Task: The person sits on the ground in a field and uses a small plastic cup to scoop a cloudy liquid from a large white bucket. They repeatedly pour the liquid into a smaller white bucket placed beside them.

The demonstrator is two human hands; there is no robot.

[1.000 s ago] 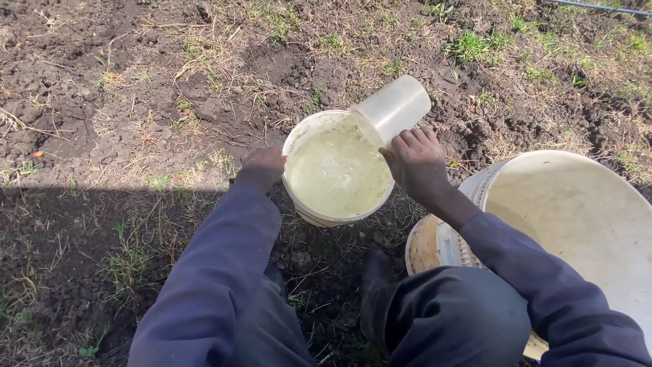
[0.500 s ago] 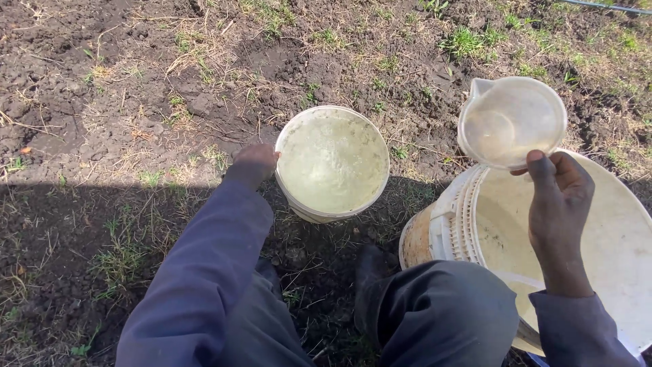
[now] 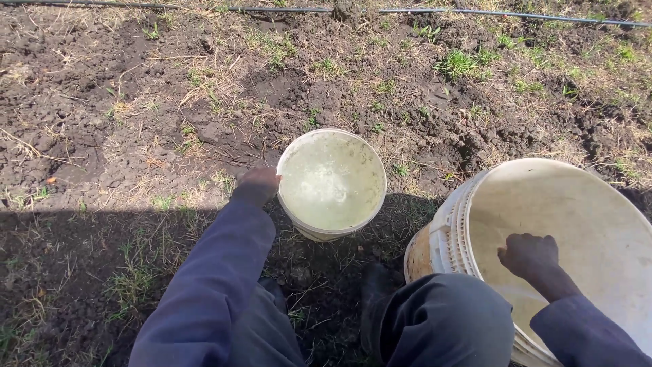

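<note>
Your left hand (image 3: 257,185) grips the rim of the small bucket (image 3: 331,183), which stands on the soil (image 3: 136,122) holding pale liquid. Your right hand (image 3: 528,255), fist closed inside the large white bucket (image 3: 577,204) just beside it; contents of fist can't be told.

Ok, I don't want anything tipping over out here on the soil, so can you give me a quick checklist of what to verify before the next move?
1. Small bucket upright on the ground: ok.
2. Left hand steadying the small bucket at its rim: ok.
3. Liquid in the small bucket below the rim: ok, pale liquid shows well inside.
4. Large bucket standing stable: cannot tell, its base is hidden behind the knee.
5. Right hand reaching inside the large bucket: ok; whether it holds anything, cannot tell.
6. Black hose clear of both buckets: ok, it lies far off across the soil.
</note>
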